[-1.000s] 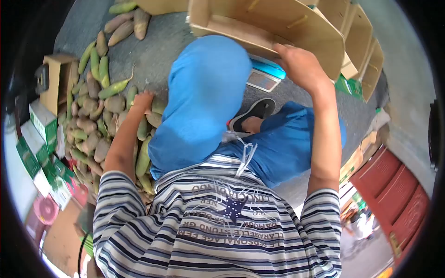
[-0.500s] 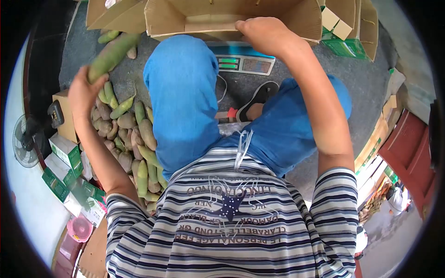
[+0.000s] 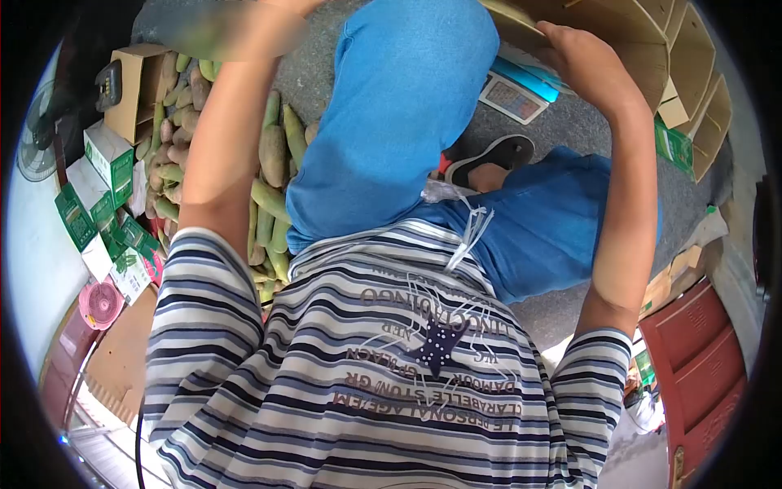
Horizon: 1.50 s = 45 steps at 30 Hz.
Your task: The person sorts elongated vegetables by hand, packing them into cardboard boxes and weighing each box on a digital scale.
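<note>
My left hand, smeared by motion, is at the top left, closed on a long green radish that is also blurred. My right hand grips the near rim of an open cardboard box at the top right, its fingertips at the edge. Under the box's near side, a digital scale with a blue top partly shows. Heaped on the floor left of my raised knee, several green and brownish radishes lie partly behind my left forearm.
More open boxes stand at the far right. A small cardboard box and green-and-white cartons are at the left, near a pink fan and a wall-side fan. My shoe is beside the scale. A red door stands lower right.
The view has shifted, so the box and scale appear farther right. My left hand has moved up and right with the radish, which now points left. My right hand remains on the box rim.
</note>
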Each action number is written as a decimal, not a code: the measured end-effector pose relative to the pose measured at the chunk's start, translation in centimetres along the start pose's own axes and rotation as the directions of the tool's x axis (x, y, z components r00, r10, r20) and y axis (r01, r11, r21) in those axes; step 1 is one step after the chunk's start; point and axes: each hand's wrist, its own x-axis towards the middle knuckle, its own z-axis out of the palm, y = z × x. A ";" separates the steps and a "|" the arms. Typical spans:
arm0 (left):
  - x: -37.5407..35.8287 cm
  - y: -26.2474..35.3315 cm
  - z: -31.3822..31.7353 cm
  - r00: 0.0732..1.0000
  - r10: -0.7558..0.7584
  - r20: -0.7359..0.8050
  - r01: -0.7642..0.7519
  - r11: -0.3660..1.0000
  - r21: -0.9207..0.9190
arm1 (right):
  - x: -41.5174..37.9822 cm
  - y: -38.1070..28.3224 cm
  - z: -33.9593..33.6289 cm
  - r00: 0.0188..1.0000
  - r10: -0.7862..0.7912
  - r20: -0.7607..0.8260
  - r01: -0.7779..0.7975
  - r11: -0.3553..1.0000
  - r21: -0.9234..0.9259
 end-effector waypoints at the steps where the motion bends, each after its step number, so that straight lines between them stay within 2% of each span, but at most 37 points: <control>1: -1.0 -1.5 -0.5 0.992 -0.128 0.003 0.127 0.991 0.043 | -0.1 0.2 0.0 1.000 -0.004 0.005 0.004 1.000 -0.008; 2: -2.3 -3.6 -1.1 0.980 -0.198 -0.009 0.198 0.975 0.103 | -0.3 0.3 0.0 1.000 -0.005 -0.011 0.005 1.000 0.003; 4: -7.3 -10.0 -2.8 0.959 -0.283 0.000 0.265 0.900 0.346 | -0.5 0.1 0.1 0.999 -0.022 -0.044 0.023 0.999 0.029; 6: -14.9 -16.9 -4.4 0.907 -0.416 0.058 0.300 0.738 0.605 | -0.4 0.0 -0.1 0.999 -0.027 -0.035 0.028 0.999 0.029; 7: -18.9 -19.5 -4.8 0.849 -0.521 0.083 0.331 0.649 0.685 | -0.4 -0.1 -0.2 0.999 -0.031 -0.028 0.032 0.999 0.029; 9: -24.5 -21.0 -4.7 0.530 -0.839 0.119 0.475 0.411 0.778 | -0.3 -0.2 -0.2 0.999 -0.016 -0.036 0.017 0.999 0.032; 11: -32.4 -25.0 -4.2 0.398 -0.912 0.103 0.512 0.314 0.799 | -0.3 -0.2 -0.3 1.000 -0.007 -0.030 0.008 1.000 0.027; 13: -36.2 -24.2 -4.2 0.176 -0.970 0.169 0.650 0.243 0.720 | -0.1 0.0 -0.3 1.000 -0.008 -0.009 0.008 1.000 0.016; 16: -36.6 -20.0 -2.9 0.112 -0.992 -0.063 0.605 0.018 0.796 | -0.3 -0.6 -0.6 1.000 0.011 -0.028 -0.011 1.000 0.016; 20: -37.2 -19.8 -1.0 0.037 -0.979 -0.201 0.715 -0.115 0.690 | -0.2 -0.2 -0.5 0.999 -0.006 -0.038 0.007 1.000 0.022; 22: -37.1 -19.8 -0.9 0.031 -0.980 -0.194 0.699 -0.117 0.705 | -0.3 -0.5 -0.7 0.999 0.032 -0.025 -0.032 0.999 0.000; 24: -37.9 -19.7 -0.7 0.130 -0.970 -0.206 0.712 -0.053 0.700 | -0.2 -0.5 -0.9 0.999 0.043 -0.018 -0.043 0.999 0.001; 27: -37.8 -19.1 -0.6 0.230 -0.943 -0.241 0.839 0.067 0.540 | -0.3 -0.7 -0.6 0.998 0.060 -0.021 -0.060 0.998 0.013; 30: -35.1 -20.0 -1.0 0.497 -0.796 -0.345 0.854 0.379 0.356 | 0.1 -1.0 -1.2 0.994 0.096 0.056 -0.097 0.995 0.009; 32: -30.0 -19.9 -2.0 0.613 -0.679 -0.403 0.788 0.556 0.263 | 0.1 -0.5 -0.6 0.997 0.072 0.012 -0.072 0.997 -0.002; 34: -20.8 -13.9 -3.1 0.716 -0.493 -0.494 0.611 0.784 0.105 | 0.0 -0.4 -0.3 0.998 0.060 -0.027 -0.061 0.998 -0.020; 35: -17.2 -12.0 -3.9 0.773 -0.335 -0.539 0.513 0.830 0.220 | 0.0 -0.5 -0.2 0.997 0.064 -0.041 -0.066 0.997 -0.032; 36: -13.2 -9.0 -4.2 0.759 -0.293 -0.582 0.355 0.935 -0.007 | 0.0 -0.6 -0.2 0.996 0.068 -0.053 -0.070 0.997 -0.044; 37: -10.0 -6.0 -4.9 0.768 -0.217 -0.603 0.252 0.967 -0.026 | 0.0 -0.6 -0.2 0.996 0.077 -0.038 -0.079 0.996 -0.045; 38: -7.3 -3.7 -4.9 0.757 -0.082 -0.649 0.067 0.997 -0.048 | 0.1 -0.7 -0.3 0.996 0.084 -0.023 -0.085 0.995 -0.047; 39: -4.8 -1.7 -4.5 0.717 0.048 -0.695 -0.121 0.991 -0.057 | 0.1 -0.7 -0.4 0.996 0.090 -0.008 -0.090 0.995 -0.049; 41: -1.4 1.7 -3.3 0.677 0.219 -0.702 -0.227 0.970 0.083 | 0.1 -0.9 -0.8 0.996 0.092 0.014 -0.091 0.994 -0.055; 43: 1.1 3.6 -1.2 0.747 0.335 -0.574 -0.321 0.938 0.129 | 0.1 -0.8 -0.8 0.998 0.058 0.003 -0.057 0.996 -0.061; 45: 3.6 3.9 1.9 0.690 0.563 -0.454 -0.537 0.819 0.200 | 0.2 0.3 0.0 0.999 -0.021 -0.037 0.019 0.998 -0.053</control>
